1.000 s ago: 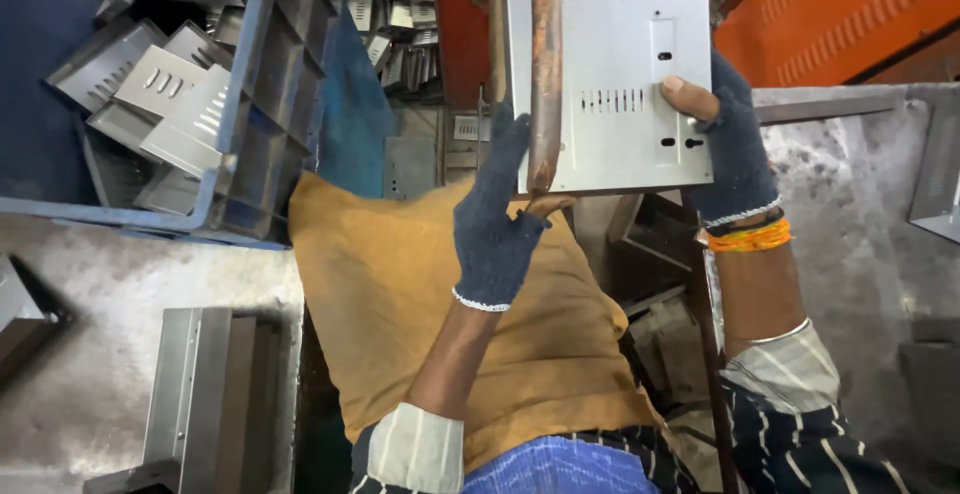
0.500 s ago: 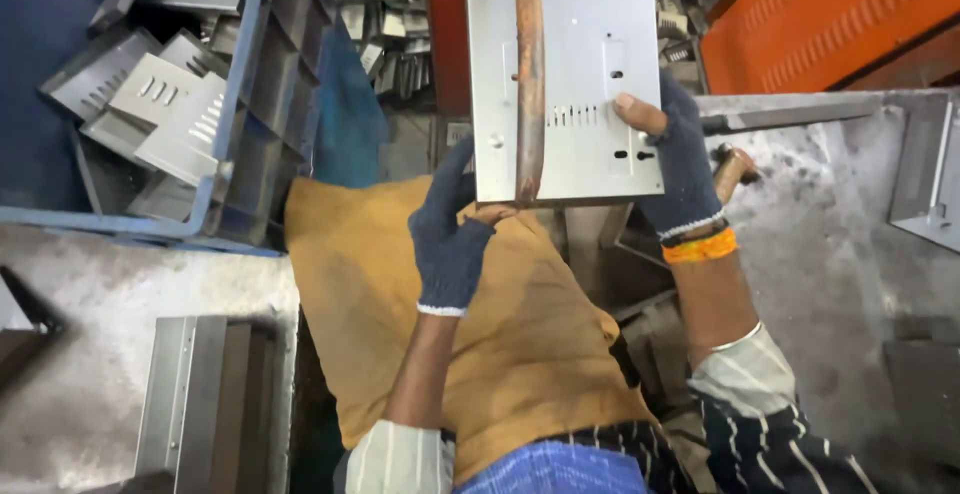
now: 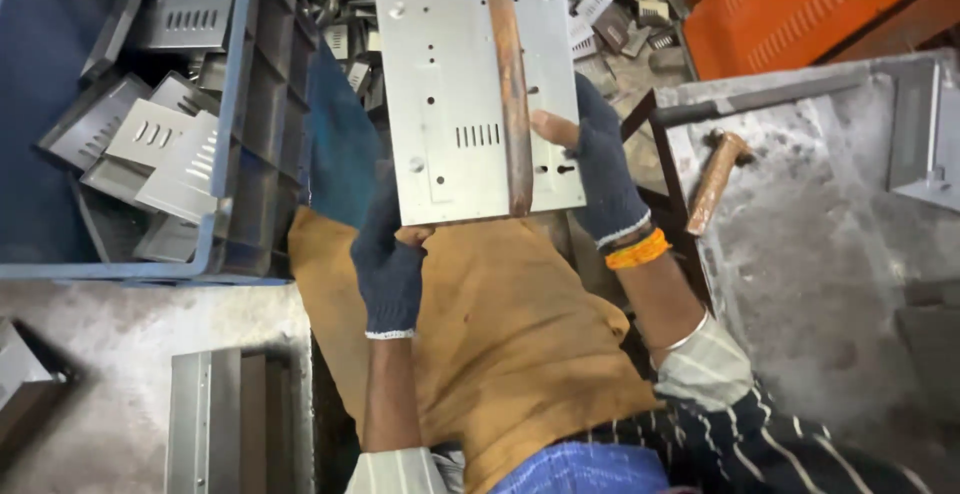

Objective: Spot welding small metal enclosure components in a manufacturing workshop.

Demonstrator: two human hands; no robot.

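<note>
A flat grey sheet-metal panel (image 3: 455, 74) was found held up over the lap, gripped at both lower corners. The left hand (image 3: 388, 259), in a dark knitted glove, was closed on the panel's lower left corner, fingers curled behind the plate and the thumb tip at the bottom edge. The right hand (image 3: 600, 169), gloved alike, was clamped on the lower right edge — a bare fingertip, showing through a worn glove, was pressed flat on the face beside two small holes. An orange band (image 3: 637, 251) was noted at the right wrist.

The panel was smooth and rectangular, punched with round holes, a short row of narrow slots and one long slot. A rusty brown bar (image 3: 508, 84) was seen running down its face; whether fixed to it could not be told.

A mustard-coloured cloth (image 3: 500, 344) lay across the lap beneath. A blue plastic crate (image 3: 240, 124) to the left held similar slotted grey panels. A wooden-handled tool (image 3: 712, 179) rested on the rough grey bench (image 3: 830, 254) to the right — well apart from both hands
</note>
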